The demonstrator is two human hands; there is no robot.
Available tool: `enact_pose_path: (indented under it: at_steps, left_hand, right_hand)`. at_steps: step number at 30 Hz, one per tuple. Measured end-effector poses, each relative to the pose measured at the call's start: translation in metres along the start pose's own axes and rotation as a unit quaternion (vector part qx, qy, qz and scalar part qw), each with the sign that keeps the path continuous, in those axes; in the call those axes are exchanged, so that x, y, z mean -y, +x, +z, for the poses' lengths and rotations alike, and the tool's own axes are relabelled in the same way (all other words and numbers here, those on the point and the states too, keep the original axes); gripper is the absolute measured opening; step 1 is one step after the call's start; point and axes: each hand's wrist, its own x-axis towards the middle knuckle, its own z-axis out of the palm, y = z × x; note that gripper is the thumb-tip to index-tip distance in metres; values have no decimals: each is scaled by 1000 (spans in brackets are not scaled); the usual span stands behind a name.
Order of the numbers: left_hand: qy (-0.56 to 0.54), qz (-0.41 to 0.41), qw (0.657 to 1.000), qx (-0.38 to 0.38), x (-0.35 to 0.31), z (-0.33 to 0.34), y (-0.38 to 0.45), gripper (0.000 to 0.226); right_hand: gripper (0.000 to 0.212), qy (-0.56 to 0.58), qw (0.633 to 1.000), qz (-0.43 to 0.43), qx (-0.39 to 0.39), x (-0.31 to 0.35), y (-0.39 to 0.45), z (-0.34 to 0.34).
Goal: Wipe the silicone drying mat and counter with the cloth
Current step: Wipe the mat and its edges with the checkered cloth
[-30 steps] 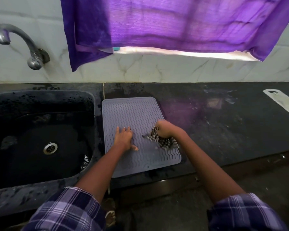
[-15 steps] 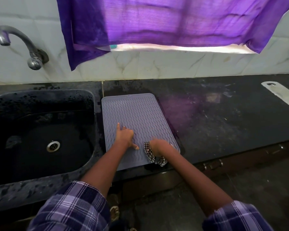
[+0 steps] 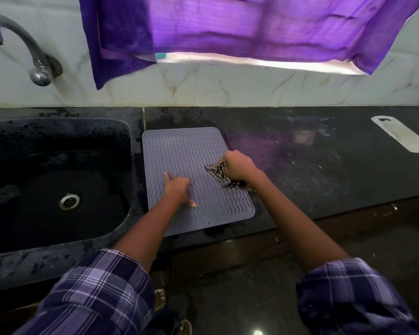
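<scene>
Cloth (image 3: 221, 174) in right hand (image 3: 240, 165) on mat (image 3: 186, 151)

Purple curtain (image 3: 264, 27) over marble-tiled wall (image 3: 252, 90)

Home kitchen | black stone counter (image 3: 324, 170) with sunken sink (image 3: 58, 131) | wall tap (image 3: 34, 56) on marble tiles (image 3: 228, 88) | purple curtain (image 3: 252, 27) hung over window
</scene>
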Motion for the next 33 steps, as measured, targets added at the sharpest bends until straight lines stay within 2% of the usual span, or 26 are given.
enact_pose_path:
  at_steps: [2, 5, 7, 11, 15, 17, 20, 22, 25, 28, 30, 33]
  left_hand:
    - [0, -5, 1000, -2, -1, 0, 0, 72]
    - [12, -6, 1000, -6, -2, 1, 0, 77]
    - [23, -6, 1000, -7, -3, 0, 0, 82]
    - [45, -4, 999, 7, -5, -3, -1, 81]
    - [44, -2, 999, 10, -4, -3, -1, 80]
    - [40, 1, 999, 13, -3, -1, -1, 79]
    - [36, -1, 999, 14, -4, -3, 0, 74]
    - [45, -2, 999, 10, -5, -4, 0, 66]
    - [81, 4, 997, 11, -7, -6, 1, 73]
    - [105, 7, 994, 16, -8, -7, 0, 85]
    - [108, 7, 994, 19, -9, -9, 0, 90]
    - [109, -1, 994, 25, -8, -8, 0, 92]
  right_hand:
    - [40, -31, 999, 1, -20, 11, 3, 18]
    - [34, -82, 995, -10, 55, 17, -8, 66]
    - [30, -73, 994, -13, 86, 14, -21, 88]
    - [33, -68, 989, -22, 132, 2, -44, 95]
    - [33, -137, 970, -36, 195, -3, -58, 86]
    - [32, -169, 970, -35, 174, -2, -57, 75]
    - [26, -175, 982, -59, 44, 17, -50, 72]
    - [27, -168, 980, -108, 1, 33, -54, 89]
    - [34, -171, 974, -143, 40, 28, -66, 119]
    - [36, -163, 976, -138, 34, 3, -74, 126]
    - [34, -161, 981, -102, 45, -9, -76, 124]
    - [30, -169, 984, 8, 62, -26, -72, 112]
